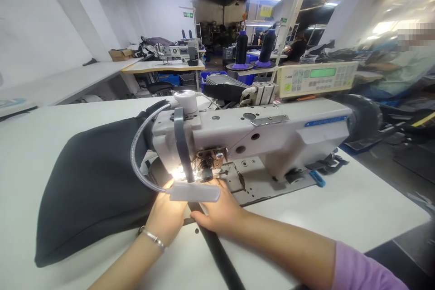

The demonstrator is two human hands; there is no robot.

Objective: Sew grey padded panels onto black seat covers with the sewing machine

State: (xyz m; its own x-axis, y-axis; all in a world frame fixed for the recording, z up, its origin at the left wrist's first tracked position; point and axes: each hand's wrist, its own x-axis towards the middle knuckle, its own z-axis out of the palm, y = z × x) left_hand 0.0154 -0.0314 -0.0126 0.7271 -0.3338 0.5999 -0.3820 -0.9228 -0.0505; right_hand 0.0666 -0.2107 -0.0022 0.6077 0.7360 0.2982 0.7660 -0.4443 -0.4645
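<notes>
A dark fabric piece (91,181), bulky with a seam along its near edge, lies left of the sewing machine (238,129) and runs in under its head. My left hand (168,217), with a silver bracelet at the wrist, rests by the fabric's right side near the needle area. Its fingers are mostly hidden behind the lamp (195,192). Flat beside the presser foot is my right hand (222,208), its thumb stretched out across a black strip (220,256). That strip leads from the needle area toward me. The lamp hides the stitching point.
A control panel (316,77) stands behind the machine, near two black thread cones (241,50). Blue thread snips (317,178) lie on the machine bed's right. Another sewing machine (176,53) stands on a farther table. A blurred person (404,68) is at the right.
</notes>
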